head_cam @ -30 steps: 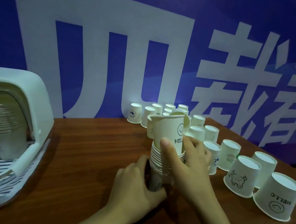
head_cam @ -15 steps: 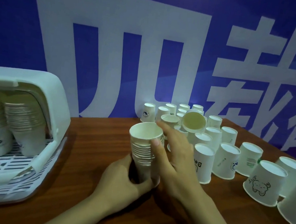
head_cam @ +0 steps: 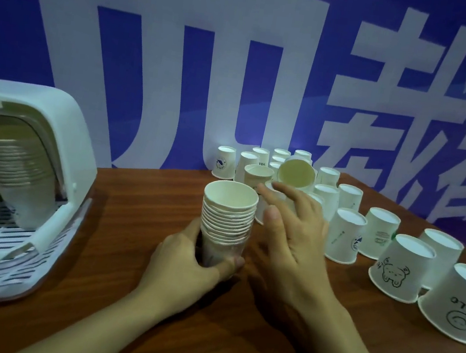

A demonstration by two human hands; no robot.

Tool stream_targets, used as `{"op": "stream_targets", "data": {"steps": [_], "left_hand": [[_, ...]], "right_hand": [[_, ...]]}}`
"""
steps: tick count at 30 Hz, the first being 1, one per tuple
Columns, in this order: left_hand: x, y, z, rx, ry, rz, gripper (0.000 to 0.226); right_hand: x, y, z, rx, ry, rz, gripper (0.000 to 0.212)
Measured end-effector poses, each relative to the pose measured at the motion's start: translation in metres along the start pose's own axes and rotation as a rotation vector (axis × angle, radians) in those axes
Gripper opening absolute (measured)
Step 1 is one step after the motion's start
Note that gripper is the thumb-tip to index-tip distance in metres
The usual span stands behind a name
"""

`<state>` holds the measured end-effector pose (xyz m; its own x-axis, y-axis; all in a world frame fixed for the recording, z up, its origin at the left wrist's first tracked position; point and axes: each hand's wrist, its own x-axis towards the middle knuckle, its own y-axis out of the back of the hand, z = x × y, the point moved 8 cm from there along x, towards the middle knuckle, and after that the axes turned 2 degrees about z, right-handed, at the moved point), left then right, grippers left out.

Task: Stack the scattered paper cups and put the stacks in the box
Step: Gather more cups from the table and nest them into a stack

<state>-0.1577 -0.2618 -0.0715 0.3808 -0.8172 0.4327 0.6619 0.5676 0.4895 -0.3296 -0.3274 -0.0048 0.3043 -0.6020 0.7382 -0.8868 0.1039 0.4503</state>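
On the brown wooden table point(head_cam: 119, 220), my left hand point(head_cam: 185, 262) wraps the tall stack of white paper cups point(head_cam: 227, 223) while my spread, empty right hand point(head_cam: 292, 237) reaches for a loose cup, which I should drop straight in.

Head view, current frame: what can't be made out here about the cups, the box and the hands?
- Stack: its base and print, hidden by the left hand.
- Box: its left part and the full count of stacks inside, cut by the frame's left edge.
- Cups behind the right hand: partly covered, so no count.
- Far cups: prints too small to read.
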Motion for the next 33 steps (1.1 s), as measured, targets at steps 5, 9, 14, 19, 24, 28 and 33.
{"op": "stream_targets", "data": {"steps": [5, 9, 14, 19, 24, 28, 33], "left_hand": [[0.0, 0.002, -0.002, 0.037, 0.02, 0.025, 0.064], [0.001, 0.001, -0.004, 0.029, 0.028, 0.023, 0.064], [0.001, 0.001, -0.003, 0.02, 0.025, 0.023, 0.066], [0.001, 0.001, -0.003, 0.007, 0.036, 0.022, 0.066], [0.001, 0.001, 0.0, -0.007, 0.038, 0.024, 0.064], [0.001, -0.002, 0.002, -0.04, 0.023, -0.007, 0.064], [0.002, -0.004, -0.005, -0.056, 0.025, 0.007, 0.052]], "right_hand": [[0.004, 0.046, 0.044, -0.144, -0.261, 0.218, 0.056], [0.0, 0.027, 0.062, -0.414, -0.433, -0.063, 0.101], [-0.004, 0.027, 0.069, -0.45, -0.516, -0.111, 0.105], [-0.002, 0.047, 0.049, -0.179, -0.403, 0.248, 0.059], [0.001, 0.044, 0.036, 0.596, -0.35, 0.391, 0.062], [0.017, 0.016, 0.007, 0.642, -0.253, 0.224, 0.052], [0.027, -0.025, -0.017, 0.329, -0.192, 0.042, 0.043]]}}
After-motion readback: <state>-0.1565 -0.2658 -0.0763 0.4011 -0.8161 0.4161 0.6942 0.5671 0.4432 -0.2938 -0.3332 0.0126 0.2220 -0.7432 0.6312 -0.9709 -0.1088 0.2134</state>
